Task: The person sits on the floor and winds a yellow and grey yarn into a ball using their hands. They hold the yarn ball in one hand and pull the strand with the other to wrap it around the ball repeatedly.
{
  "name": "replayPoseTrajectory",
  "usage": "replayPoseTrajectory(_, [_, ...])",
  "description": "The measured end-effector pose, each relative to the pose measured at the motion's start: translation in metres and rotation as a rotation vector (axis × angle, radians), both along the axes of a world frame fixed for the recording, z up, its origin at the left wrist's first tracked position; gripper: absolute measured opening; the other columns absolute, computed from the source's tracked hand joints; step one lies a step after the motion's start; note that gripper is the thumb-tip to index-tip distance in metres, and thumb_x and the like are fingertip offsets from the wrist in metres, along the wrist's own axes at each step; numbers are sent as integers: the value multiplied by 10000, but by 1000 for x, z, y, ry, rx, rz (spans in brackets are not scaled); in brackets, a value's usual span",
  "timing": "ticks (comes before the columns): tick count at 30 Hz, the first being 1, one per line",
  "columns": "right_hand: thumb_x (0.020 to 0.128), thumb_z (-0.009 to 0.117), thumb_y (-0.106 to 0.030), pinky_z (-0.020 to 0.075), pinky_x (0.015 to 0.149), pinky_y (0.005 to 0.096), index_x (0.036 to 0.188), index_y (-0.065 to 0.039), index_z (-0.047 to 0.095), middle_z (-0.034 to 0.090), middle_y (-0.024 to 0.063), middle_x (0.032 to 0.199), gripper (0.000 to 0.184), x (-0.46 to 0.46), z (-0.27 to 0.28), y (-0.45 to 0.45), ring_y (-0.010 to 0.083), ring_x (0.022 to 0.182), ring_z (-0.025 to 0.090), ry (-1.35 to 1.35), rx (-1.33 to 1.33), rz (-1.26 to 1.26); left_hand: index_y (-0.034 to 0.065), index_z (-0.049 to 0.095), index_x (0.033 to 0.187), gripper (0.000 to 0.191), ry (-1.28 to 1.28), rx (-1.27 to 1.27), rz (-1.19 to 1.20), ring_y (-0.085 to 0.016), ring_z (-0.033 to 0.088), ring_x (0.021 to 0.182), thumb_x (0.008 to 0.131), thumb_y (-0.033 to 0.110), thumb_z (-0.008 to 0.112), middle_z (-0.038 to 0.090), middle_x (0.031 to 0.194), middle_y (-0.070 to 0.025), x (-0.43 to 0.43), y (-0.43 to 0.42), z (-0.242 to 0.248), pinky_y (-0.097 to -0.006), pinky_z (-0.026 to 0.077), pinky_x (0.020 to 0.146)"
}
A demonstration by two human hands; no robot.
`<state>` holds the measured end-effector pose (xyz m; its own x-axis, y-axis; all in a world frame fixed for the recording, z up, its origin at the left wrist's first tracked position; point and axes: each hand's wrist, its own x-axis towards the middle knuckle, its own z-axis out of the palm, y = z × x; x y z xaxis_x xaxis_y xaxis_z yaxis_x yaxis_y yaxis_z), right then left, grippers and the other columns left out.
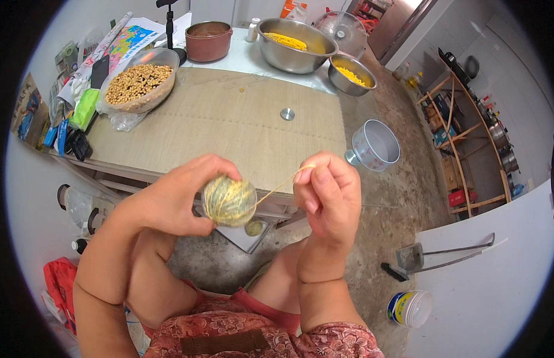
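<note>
A ball of yellow and grey-green yarn (229, 201), slightly blurred, sits in my left hand (169, 197), held between thumb and fingers. From it a strand of yellow yarn (277, 190) runs taut, up to the right. The strand's other end is pinched between the thumb and forefinger of my right hand (328, 190). Both hands are in front of the table's near edge, above my lap. Below the yarn ball, a smaller greenish ball (253, 228) lies on a pale flat board or box (243, 240) near the floor.
On the wooden table (214, 103) stand a plastic bowl of beans or kernels (169, 85), a reddish pot (209, 47), and steel bowls (299, 62) (352, 87) holding yellow corn. A small metal disc (287, 114) lies nearer. Right are a round tin (376, 145), dustpan (410, 258) and bucket (409, 308).
</note>
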<state>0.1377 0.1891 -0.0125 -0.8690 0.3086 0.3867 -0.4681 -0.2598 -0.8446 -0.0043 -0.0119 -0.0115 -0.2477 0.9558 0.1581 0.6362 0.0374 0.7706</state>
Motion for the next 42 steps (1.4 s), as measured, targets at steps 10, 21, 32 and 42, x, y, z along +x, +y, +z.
replayPoseTrajectory(10, [957, 549, -221, 260, 451, 185, 836, -30, 611, 453, -55, 567, 234, -46, -25, 22, 14, 505, 367, -226, 57, -127, 75, 304, 1343, 866, -586, 150, -222, -225, 483, 1173, 619, 95, 778, 469, 1241, -121, 4, -2, -6, -348, 386, 989])
replayPoseTrajectory(21, [952, 557, -228, 315, 487, 203, 803, -27, 623, 454, -59, 577, 259, -69, -47, 9, 27, 532, 391, -287, 259, -76, 57, 309, 1339, 900, -715, 525, -10, -160, 464, 1191, 573, 101, 778, 456, 1259, -67, -3, -7, -8, -310, 382, 1005])
replayPoseTrajectory(32, [941, 532, -199, 365, 495, 252, 842, -10, 639, 482, -1, 561, 239, -72, -56, -20, 59, 544, 445, -351, 462, 44, 69, 285, 1346, 876, -535, 734, 483, -188, 490, 1181, 670, 209, 823, 463, 1266, -87, -13, -1, -3, -341, 400, 1018])
replayPoseTrajectory(42, [912, 543, -185, 439, 557, 352, 833, 0, 600, 566, 175, 652, 208, -43, -30, -49, 296, 567, 543, -286, 669, 192, 84, 347, 1325, 737, -244, 650, 657, -175, 471, 1187, 694, -24, 712, 462, 1263, -89, -40, -5, -13, -329, 390, 1016])
